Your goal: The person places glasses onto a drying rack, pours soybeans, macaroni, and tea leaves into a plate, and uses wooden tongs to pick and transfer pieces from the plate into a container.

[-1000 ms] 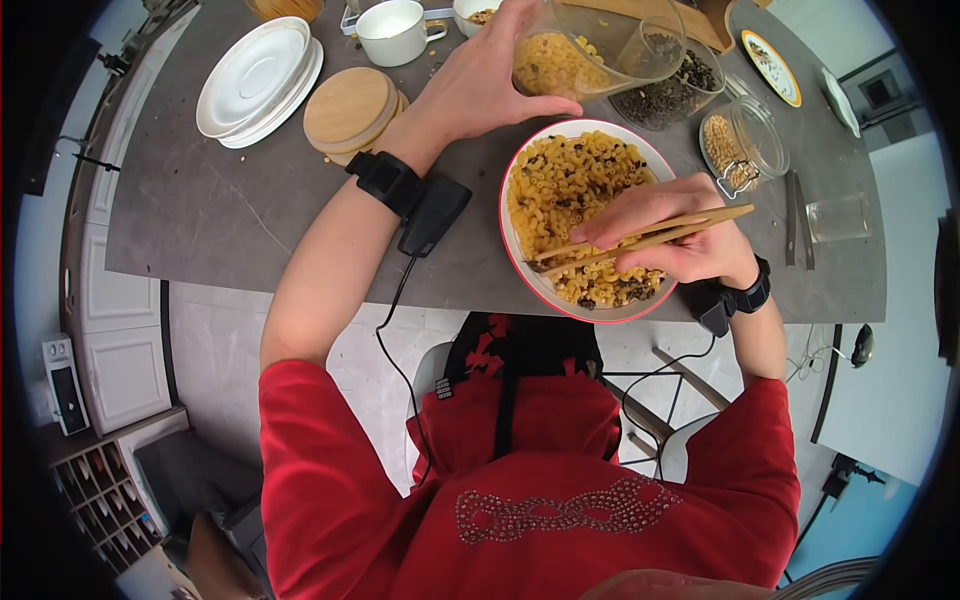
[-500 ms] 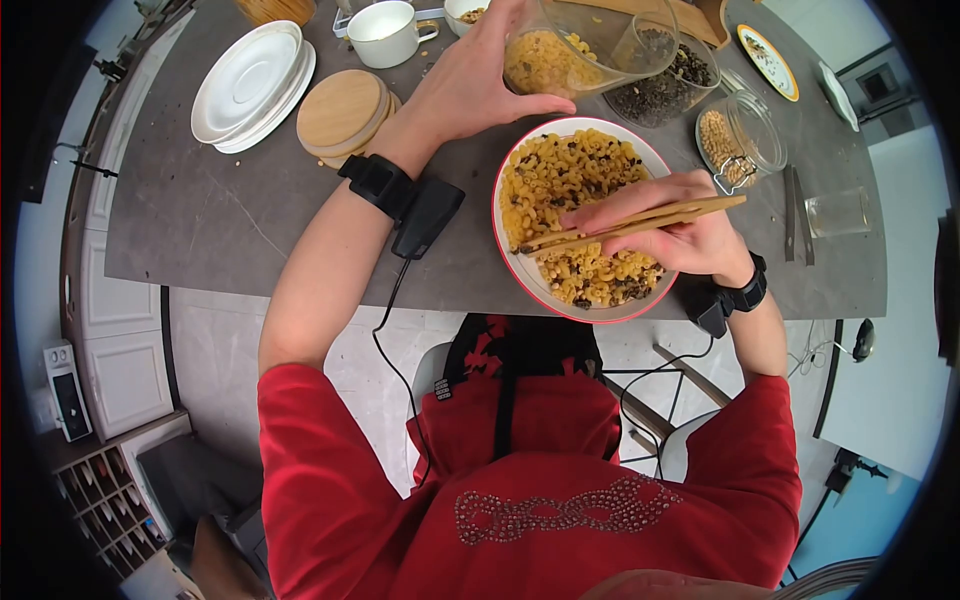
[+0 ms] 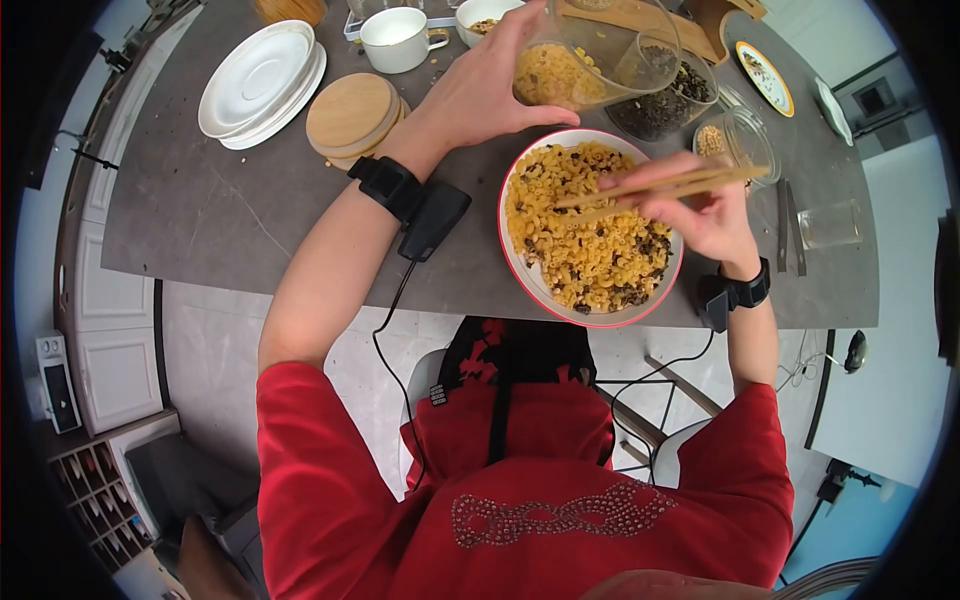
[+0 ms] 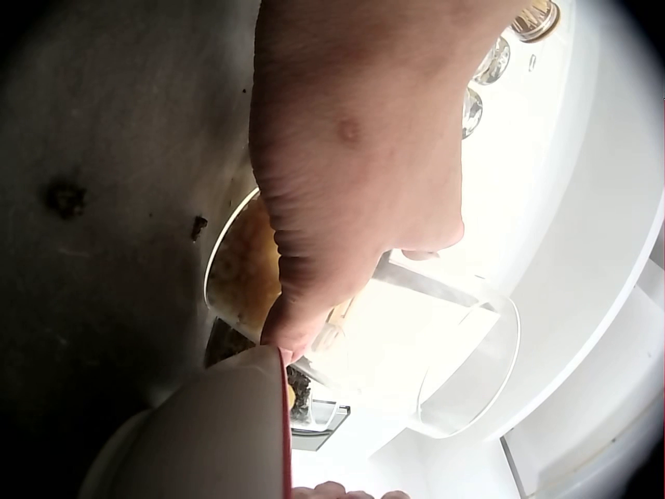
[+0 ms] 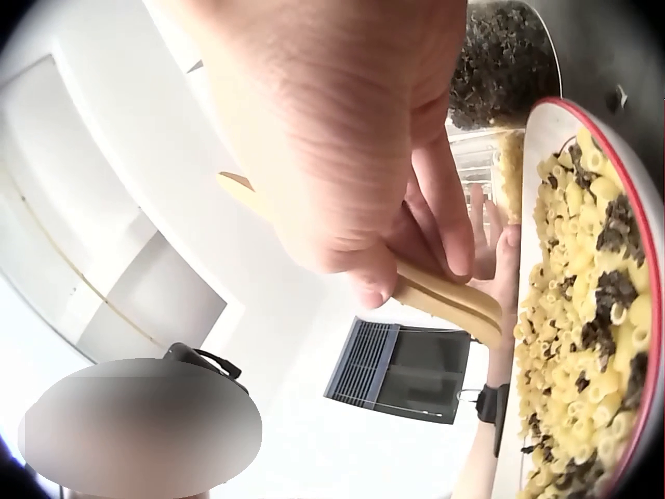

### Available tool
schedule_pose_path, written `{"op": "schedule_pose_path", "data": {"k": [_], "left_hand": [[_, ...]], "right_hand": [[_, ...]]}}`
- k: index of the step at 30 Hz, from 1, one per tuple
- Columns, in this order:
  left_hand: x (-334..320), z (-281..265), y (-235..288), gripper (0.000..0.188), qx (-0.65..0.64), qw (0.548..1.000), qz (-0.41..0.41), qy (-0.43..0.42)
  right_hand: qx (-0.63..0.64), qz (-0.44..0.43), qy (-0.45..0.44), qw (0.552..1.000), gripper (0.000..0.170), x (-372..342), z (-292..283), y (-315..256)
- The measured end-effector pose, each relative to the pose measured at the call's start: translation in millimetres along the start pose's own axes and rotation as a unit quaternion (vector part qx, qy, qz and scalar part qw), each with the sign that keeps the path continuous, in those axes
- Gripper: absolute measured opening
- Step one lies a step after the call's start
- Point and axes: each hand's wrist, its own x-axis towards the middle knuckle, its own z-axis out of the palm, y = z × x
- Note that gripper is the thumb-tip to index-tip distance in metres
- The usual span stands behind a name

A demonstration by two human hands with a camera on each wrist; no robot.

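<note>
My right hand (image 3: 705,205) grips a pair of wooden tongs (image 5: 447,301) over a red-rimmed white bowl (image 3: 512,247). Cooked-looking yellow macaroni (image 3: 575,245) mixed with dark flakes fills the bowl. In the head view the tongs are blurred, their tips above the macaroni. My left hand (image 3: 480,95) holds a clear glass jar (image 3: 640,75) from its left side, fingers mostly hidden behind it. The left thumb lies straight along the jar's near side, its tip right at the bowl's rim in the left wrist view. Plain yellow pasta (image 3: 560,78) lies in the jar's bottom.
A container of dark flakes (image 3: 660,105) and a clip-top jar of beige beans (image 3: 735,145) stand right of the bowl. Steel tongs (image 3: 790,225) and a drinking glass (image 3: 830,225) are farther right. Left are wooden lids (image 3: 350,112), stacked plates (image 3: 258,80) and a cup (image 3: 393,40).
My right hand has lifted the wooden tongs from the bowl's left side and moved them right, over the macaroni. The left hand stays at the glass jar.
</note>
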Motion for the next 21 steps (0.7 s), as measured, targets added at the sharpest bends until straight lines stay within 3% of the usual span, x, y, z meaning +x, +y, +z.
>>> {"op": "schedule_pose_path", "data": {"k": [4, 7, 9, 10, 12, 21], "left_hand": [[0.7, -1.0, 4.1, 0.108, 0.004, 1.0, -0.007, 0.007], [-4.0, -1.5, 4.7, 0.109, -0.011, 0.999, -0.039, -0.009], [-4.4, 0.2, 2.2, 0.111, 0.019, 0.995, -0.092, -0.023], [-3.3, 1.3, 1.9, 0.111, 0.017, 0.996, -0.09, -0.024], [-0.4, 0.4, 0.8, 0.112, 0.015, 1.0, -0.006, 0.002], [0.0, -2.3, 5.5, 0.109, 0.001, 0.999, -0.035, -0.014]], "right_hand": [[-0.013, -0.015, -0.055, 0.998, 0.029, 3.6, 16.8, -6.5], [-0.079, -0.029, -0.088, 0.992, 0.028, 5.7, 18.7, -8.2], [-0.036, -0.014, -0.079, 0.996, 0.027, 4.0, 21.0, -5.1], [-0.022, 0.01, -0.077, 0.997, 0.026, 4.1, 21.8, -6.5], [0.005, 0.04, -0.079, 0.996, 0.027, 4.3, 20.6, -7.7], [-0.003, 0.035, -0.047, 0.998, 0.022, 3.7, 19.8, -5.5]]}}
